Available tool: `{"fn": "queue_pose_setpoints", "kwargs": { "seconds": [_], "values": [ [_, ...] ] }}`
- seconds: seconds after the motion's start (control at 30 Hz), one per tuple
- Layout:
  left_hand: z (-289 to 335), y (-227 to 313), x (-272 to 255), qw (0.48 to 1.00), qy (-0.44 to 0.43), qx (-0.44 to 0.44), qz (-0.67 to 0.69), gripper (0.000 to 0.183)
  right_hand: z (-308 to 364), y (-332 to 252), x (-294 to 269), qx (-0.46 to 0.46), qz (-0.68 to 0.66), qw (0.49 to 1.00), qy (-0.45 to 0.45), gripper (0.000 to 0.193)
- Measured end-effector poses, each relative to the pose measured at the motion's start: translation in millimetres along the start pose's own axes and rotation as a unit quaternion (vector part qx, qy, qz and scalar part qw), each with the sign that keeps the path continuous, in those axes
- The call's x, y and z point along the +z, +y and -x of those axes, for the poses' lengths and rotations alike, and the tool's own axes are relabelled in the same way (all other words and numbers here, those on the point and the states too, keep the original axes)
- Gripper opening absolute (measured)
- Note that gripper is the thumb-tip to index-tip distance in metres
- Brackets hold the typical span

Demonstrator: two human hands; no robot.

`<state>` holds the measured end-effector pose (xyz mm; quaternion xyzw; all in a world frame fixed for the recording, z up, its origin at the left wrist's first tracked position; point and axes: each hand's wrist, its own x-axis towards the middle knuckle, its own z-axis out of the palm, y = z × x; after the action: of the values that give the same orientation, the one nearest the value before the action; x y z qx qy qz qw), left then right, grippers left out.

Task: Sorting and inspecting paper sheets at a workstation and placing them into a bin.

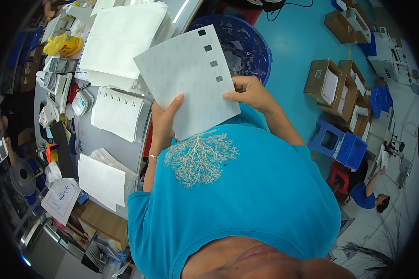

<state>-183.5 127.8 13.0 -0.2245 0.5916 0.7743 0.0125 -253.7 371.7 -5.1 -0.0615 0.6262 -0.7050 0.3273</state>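
Observation:
A white paper sheet with several square holes along one edge is held up in front of my chest, tilted. Through the holes dark blue shows. My left hand pinches its lower left side, thumb on top and fingers hidden beneath. My right hand grips the right edge below the holes, thumb on the face. Whether it is one sheet or a few together I cannot tell. On the table to the left lies a stack of similar punched sheets, with square holes along its far edge.
A tall stack of large white sheets fills the far table. Nearer lies another paper pile. A yellow bottle stands farther left. Behind the held sheet is a blue bin with scraps. Cardboard boxes and a blue stool are right.

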Motion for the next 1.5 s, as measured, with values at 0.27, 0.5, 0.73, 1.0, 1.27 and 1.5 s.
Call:
{"fn": "queue_pose_setpoints", "kwargs": {
  "seconds": [0.27,0.5,0.73,1.0,1.27,1.5],
  "values": [
    [29,4,5,0.991,-0.077,-0.047,-0.098,0.039,-2,0,19,0.027,0.199,0.977,0.069,0.025],
    [25,0,1,0.997,-0.036,-0.040,-0.059,0.036,0,-11,5,0.055,-0.016,0.998,0.006,0.035],
    [22,-10,4,0.999,0.000,-0.045,-0.002,0.035,-8,20,-9,0.116,-0.294,0.949,-0.011,0.027],
    [23,-19,10,1.000,0.004,0.023,-0.021,0.033,-2,17,-20,-0.103,0.307,0.915,0.239,0.025],
    [16,-29,23,0.999,0.033,0.018,0.006,0.039,6,6,-30,-0.010,0.020,0.998,0.064,0.039],
    [26,-28,43,0.998,0.018,0.007,-0.054,0.033,7,14,-23,0.014,0.146,0.988,0.046,0.026]
  ]
}}
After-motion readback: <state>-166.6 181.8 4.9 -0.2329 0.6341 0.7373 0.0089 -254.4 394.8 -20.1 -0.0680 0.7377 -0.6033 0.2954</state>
